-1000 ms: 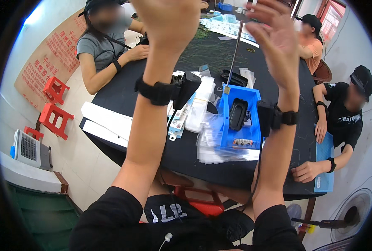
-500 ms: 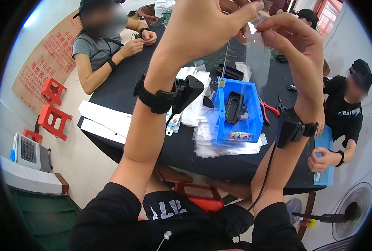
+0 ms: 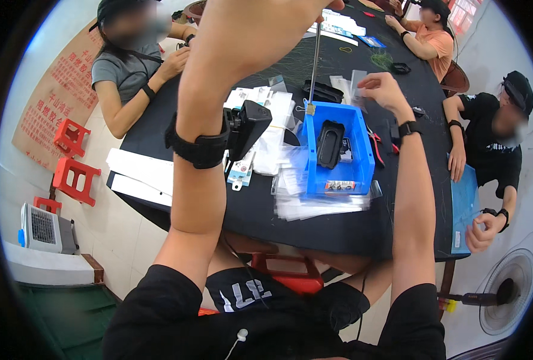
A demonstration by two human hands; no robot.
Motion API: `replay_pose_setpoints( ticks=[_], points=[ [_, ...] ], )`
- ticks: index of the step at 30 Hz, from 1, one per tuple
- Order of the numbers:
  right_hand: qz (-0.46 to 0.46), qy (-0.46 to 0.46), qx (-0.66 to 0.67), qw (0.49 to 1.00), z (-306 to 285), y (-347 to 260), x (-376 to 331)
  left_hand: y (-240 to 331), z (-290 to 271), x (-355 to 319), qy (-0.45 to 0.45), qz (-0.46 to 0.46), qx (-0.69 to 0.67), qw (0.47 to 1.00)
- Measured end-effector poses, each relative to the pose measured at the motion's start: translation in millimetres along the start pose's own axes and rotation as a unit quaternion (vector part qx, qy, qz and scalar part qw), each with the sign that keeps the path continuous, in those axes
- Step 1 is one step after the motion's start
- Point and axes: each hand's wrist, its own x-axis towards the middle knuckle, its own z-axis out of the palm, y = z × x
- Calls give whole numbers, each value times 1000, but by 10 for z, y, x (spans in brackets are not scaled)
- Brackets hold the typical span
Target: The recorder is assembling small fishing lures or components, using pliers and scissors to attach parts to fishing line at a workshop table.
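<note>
My left hand (image 3: 248, 30) is raised at the top edge of the view, beside the upper end of a thin metal rod (image 3: 316, 60). Its fingers lie mostly beyond the frame, so their grip is hidden. A gold binder clip (image 3: 309, 109) holds the rod's foot to the rim of a blue plastic bin (image 3: 312, 165). My right hand (image 3: 386, 95) is over the far right corner of the bin, fingertips pinching a clear plastic bag (image 3: 356, 89). Inside the bin lie a black oblong case (image 3: 330, 144) and a small printed packet (image 3: 341, 185).
Clear bags (image 3: 296, 204) and white printed cards (image 3: 260, 99) surround the bin. Red-handled pliers (image 3: 375, 149) lie to its right, a white sheet (image 3: 139, 174) to the left. Co-workers sit around the black table; one's hand (image 3: 482, 233) is near a blue tray (image 3: 463, 210).
My hands have come apart. The right hand has moved down and nearer the bin with the clear plastic, while the left has shifted left and up.
</note>
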Motion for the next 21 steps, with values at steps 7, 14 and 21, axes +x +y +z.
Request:
replay_pose_setpoints(
  ticks=[7,14,21],
  points=[
    [17,33,-112,993,238,72,168,81,61,50,27,-98,40,994],
    [47,40,-20,998,390,153,235,-53,-17,-12,-18,26,0,999],
    [10,-75,85,993,138,107,191,-99,58,-81,4,92,24,995]
  ],
)
